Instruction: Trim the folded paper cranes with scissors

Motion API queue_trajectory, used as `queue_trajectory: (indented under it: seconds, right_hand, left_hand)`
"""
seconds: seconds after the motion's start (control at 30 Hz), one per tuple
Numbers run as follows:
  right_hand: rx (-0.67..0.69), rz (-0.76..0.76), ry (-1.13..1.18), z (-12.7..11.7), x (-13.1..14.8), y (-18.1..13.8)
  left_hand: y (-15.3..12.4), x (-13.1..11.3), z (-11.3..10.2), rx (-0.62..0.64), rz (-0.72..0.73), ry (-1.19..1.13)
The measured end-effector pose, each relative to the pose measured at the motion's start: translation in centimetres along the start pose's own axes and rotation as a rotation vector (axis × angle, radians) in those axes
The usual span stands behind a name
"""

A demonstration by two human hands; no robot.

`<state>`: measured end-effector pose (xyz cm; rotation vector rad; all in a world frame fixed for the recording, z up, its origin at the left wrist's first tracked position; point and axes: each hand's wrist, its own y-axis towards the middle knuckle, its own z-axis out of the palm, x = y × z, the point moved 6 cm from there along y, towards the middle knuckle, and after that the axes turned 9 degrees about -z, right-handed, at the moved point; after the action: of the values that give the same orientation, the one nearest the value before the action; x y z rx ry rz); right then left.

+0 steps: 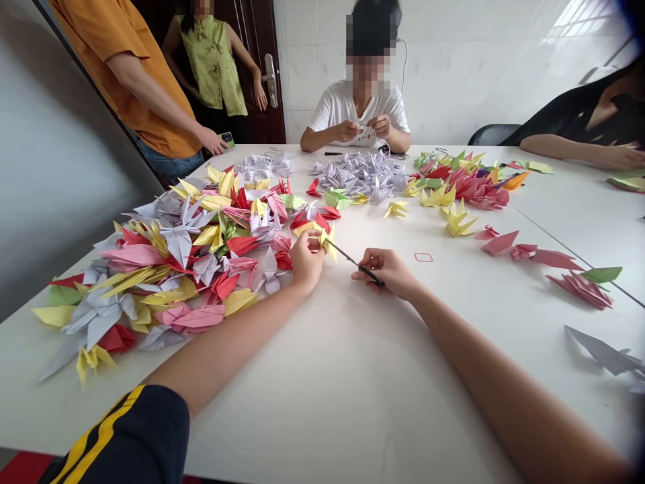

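Note:
My left hand (307,262) is closed on a yellow folded-paper crane (331,247) at the right edge of a big heap of paper cranes (196,235). In my right hand (390,270) is a pair of scissors (370,273) with dark handles, my fingers wrapped round them. The thin blades point left and their tips meet the yellow crane; whether they are inside a fold or only against it, I cannot tell. Part of the crane is hidden behind my left fingers. The heap holds red, pink, yellow, green and pale lilac cranes.
More lilac cranes (360,173) and a mixed pile (468,178) lie further back on the white table (353,376). Loose pink cranes (534,254) and a grey one (605,349) trail along the right. A person in white sits opposite; others are at left and right.

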<state>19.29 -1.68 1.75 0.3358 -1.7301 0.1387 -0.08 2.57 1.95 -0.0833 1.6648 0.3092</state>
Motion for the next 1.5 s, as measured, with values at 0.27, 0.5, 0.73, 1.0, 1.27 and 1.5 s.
queue_trajectory:
  seconds: [0.27, 0.5, 0.73, 1.0, 1.27, 1.5]
  right_hand:
    - [-0.001, -0.001, -0.080, 0.0, 0.2, 0.0]
    - [-0.040, 0.051, -0.133, -0.2, -0.3, 0.0]
    - [-0.005, 0.045, -0.140, 0.0, 0.0, 0.0]
    - [0.006, 0.052, -0.143, -0.1, -0.2, 0.1]
    - [-0.014, 0.034, -0.142, -0.1, 0.0, -0.1]
    - [-0.022, 0.008, -0.122, 0.0, 0.1, -0.1]
  left_hand:
    - [0.1, 0.2, -0.2, -0.030, 0.021, 0.013]
    - [-0.1, -0.3, -0.3, -0.059, 0.004, 0.055]
    - [-0.2, -0.9, -0.4, -0.066, 0.039, 0.031]
    - [-0.1, -0.7, -0.5, -0.078, 0.015, 0.041]
    - [-0.2, -0.8, -0.5, -0.065, 0.023, 0.036]
    - [-0.5, -1.4, -0.8, -0.089, 0.049, 0.035]
